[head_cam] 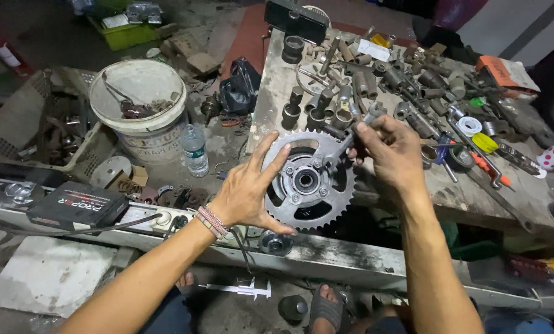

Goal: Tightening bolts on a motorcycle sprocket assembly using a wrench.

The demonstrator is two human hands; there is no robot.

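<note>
Left hand open, fingers spread, palm braced on sprocket left rim at table edge. Right hand grip clenched on wrench, head on hub bolt just left of grip.

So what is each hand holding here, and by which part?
Right hand holds a wrench by its handle end. Left hand steadies the sprocket at its toothed left rim.

— What's worn on the arms?
— Nothing; no sleeves. The left hand has a banded bracelet at the wrist — pink and pale stripes.
— And the right hand?
— No rings. Dark sandals below.
</note>
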